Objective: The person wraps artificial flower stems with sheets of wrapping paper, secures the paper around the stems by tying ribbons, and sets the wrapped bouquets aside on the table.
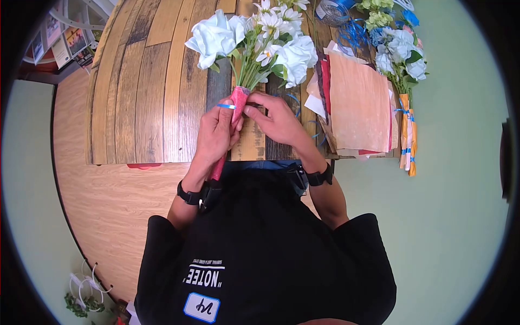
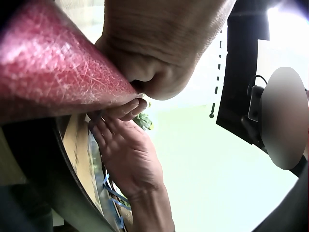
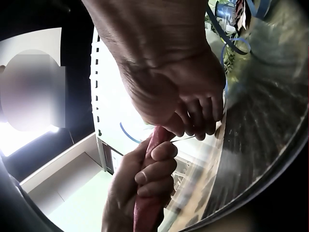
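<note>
A bouquet of pale blue roses (image 1: 215, 39) and white daisies (image 1: 272, 23) stands with its stems wrapped in red paper (image 1: 240, 98). My left hand (image 1: 215, 132) grips this wrapped handle, its fingers curled round it in the right wrist view. The lower end of the wrap slants down past the table edge. A blue ribbon (image 1: 226, 106) crosses the upper wrap, one end sticking out to the left. My right hand (image 1: 277, 120) is at the wrap's other side. In the right wrist view, a thin strand (image 3: 183, 139) runs from the wrap to the right fingertips, which pinch it.
Right of the hands lies a stack of pink and red wrapping paper (image 1: 360, 103). Beyond it is a second flower bunch (image 1: 401, 51) with orange-wrapped stems (image 1: 407, 138). A blue ribbon spool (image 1: 331, 12) sits at the back. The wooden table (image 1: 143, 97) ends just before the body.
</note>
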Motion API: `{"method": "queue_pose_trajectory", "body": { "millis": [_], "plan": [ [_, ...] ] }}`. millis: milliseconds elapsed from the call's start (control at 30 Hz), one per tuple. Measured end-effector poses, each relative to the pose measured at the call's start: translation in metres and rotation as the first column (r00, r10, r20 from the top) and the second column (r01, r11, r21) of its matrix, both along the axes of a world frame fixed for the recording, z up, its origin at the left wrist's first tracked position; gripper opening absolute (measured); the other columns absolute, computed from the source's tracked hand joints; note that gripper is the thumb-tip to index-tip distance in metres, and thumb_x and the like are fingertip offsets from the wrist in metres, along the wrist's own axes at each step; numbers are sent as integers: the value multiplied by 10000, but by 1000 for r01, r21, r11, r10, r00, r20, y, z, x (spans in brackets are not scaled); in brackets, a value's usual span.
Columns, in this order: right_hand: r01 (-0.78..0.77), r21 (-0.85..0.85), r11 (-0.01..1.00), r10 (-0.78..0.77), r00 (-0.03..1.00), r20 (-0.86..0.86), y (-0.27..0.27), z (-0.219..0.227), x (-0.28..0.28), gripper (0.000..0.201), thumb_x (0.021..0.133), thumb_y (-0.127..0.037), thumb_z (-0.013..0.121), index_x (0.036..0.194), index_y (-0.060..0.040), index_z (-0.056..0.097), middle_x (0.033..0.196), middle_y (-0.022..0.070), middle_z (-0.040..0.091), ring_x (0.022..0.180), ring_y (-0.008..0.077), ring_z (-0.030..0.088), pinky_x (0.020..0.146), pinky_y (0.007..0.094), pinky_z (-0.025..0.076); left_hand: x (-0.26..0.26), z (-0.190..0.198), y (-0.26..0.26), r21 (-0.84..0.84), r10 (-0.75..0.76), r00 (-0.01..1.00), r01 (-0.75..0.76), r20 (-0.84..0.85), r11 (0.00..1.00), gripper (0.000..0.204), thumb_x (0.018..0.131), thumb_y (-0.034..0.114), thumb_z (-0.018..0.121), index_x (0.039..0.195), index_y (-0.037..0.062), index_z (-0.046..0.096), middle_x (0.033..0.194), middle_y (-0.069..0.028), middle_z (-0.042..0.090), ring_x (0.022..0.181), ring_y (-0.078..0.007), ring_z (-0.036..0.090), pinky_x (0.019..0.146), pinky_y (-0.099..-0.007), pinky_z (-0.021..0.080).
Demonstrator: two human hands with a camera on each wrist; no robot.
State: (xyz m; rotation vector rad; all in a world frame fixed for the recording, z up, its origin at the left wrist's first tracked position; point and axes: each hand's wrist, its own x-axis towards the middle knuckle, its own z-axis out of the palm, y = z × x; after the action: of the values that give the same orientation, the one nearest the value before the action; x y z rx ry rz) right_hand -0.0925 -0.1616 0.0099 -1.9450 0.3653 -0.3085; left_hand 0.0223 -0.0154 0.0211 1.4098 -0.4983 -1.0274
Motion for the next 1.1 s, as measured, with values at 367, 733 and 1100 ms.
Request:
{"method": "queue_pose_trajectory", "body": {
  "millis": [367,733,1100],
  "plan": [
    [-33,481,876,78,994,-75,-3,4,-6,259,1025,-208,605,1033,30,707,766,-12,626,695,56,528,615,256,444,13,1,3,-85,-117,979,104,-170,991,441,1108,399,377,1008,18,576,669,-16,553,426,-65,427,378,-226,309],
    [83,531,843,-57,996,-66,10,15,-18,216,997,-181,668,1006,26,729,720,-35,590,631,13,473,538,195,351,5,-7,1,-50,-30,999,30,-13,998,456,1096,411,418,1173,7,614,676,-8,542,459,-56,440,401,-224,322],
    [136,471,872,-72,986,-153,8,47,-43,233,991,-186,669,953,35,731,689,-25,593,633,25,488,546,227,375,-10,-19,-4,-10,-8,775,18,632,1000,429,1069,218,509,1441,5,516,851,-239,674,713,-338,704,614,-375,524]
  ]
}}
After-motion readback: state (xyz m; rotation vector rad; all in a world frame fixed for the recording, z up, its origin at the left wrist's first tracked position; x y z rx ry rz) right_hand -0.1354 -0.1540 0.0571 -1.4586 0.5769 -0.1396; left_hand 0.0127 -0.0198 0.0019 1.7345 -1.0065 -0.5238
